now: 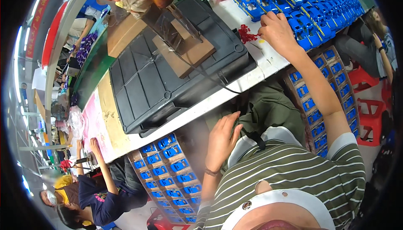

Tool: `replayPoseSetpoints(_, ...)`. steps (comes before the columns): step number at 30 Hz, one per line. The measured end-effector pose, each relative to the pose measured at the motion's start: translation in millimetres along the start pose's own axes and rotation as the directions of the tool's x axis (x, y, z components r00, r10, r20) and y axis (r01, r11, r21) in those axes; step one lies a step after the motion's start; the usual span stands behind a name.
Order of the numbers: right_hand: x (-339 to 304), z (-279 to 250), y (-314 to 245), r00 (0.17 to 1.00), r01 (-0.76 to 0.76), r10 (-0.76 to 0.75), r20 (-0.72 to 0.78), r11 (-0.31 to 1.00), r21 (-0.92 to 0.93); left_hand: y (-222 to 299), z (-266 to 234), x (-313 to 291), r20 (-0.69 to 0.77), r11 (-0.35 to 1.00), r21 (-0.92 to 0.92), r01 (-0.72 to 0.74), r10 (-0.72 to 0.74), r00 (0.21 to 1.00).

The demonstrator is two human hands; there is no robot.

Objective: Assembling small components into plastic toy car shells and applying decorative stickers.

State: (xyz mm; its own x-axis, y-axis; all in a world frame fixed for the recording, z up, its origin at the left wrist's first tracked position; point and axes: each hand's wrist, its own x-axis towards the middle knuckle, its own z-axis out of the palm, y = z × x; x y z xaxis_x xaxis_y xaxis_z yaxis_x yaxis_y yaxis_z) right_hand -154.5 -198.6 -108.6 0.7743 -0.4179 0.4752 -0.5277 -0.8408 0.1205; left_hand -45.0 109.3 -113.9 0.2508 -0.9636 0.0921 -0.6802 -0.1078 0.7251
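My right hand (pixel 278 32) reaches over the white table with its fingers curled together. Its fingertips come down beside a small pile of red plastic pieces (pixel 247 34); whatever they pinch, if anything, is hidden. Just beyond that hand, blue toy car bodies (pixel 308 24) stand packed in rows, with thin yellow strips between some rows. My left hand (pixel 224 140) is by my lap, below the table edge. Its fingers are stretched out, the thumb apart, and nothing is in it.
A black plastic bin lid (pixel 142 83) covers much of the table, bearing a brown block (pixel 184 49) and a dark cable. Trays of blue car bodies (pixel 170 175) (pixel 325 91) flank my legs. Red stools (pixel 371 121) stand right; a co-worker (pixel 100 196) sits left.
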Motion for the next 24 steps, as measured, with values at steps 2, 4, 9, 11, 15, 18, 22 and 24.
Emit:
replayPoseSetpoints(2,1,1,-1,1.0,0.021,-0.022,-0.013,1.0,-0.011,-3,1,2,0.009,1.0,-0.011,-0.02,0.02,1.0)
replayPoseSetpoints(4,1,3,0,0.998,0.048,-0.05,-0.036,0.998,-0.048,0,3,6,0.02,0.998,-0.045,-0.037,0.038,0.999)
replayPoseSetpoints(9,7,5,7,0.986,0.066,-0.079,-0.145,0.994,-0.092,25,12,38,-0.005,0.982,-0.095,-0.164,0.164,0.986)
replayPoseSetpoints(11,11,-2,18,0.965,0.046,-0.048,-0.258,0.999,-0.013,38,23,57,-0.062,0.967,-0.12,-0.225,0.219,0.974)
replayPoseSetpoints(15,7,-33,40,0.947,-0.078,0.238,-0.216,0.823,0.563,57,57,110,-0.297,0.925,0.022,-0.379,0.368,0.881)
replayPoseSetpoints(18,-18,-55,55,0.924,-0.149,0.363,-0.125,0.638,0.755,66,77,144,-0.349,0.921,0.129,-0.368,0.39,0.852)
replayPoseSetpoints(22,-69,-88,61,0.864,-0.267,0.492,0.103,0.277,0.923,61,94,171,-0.42,0.939,0.095,-0.33,0.338,0.842)
replayPoseSetpoints(24,-101,-95,53,0.807,-0.307,0.562,0.181,0.137,0.942,64,92,182,-0.424,0.935,0.139,-0.326,0.354,0.834)
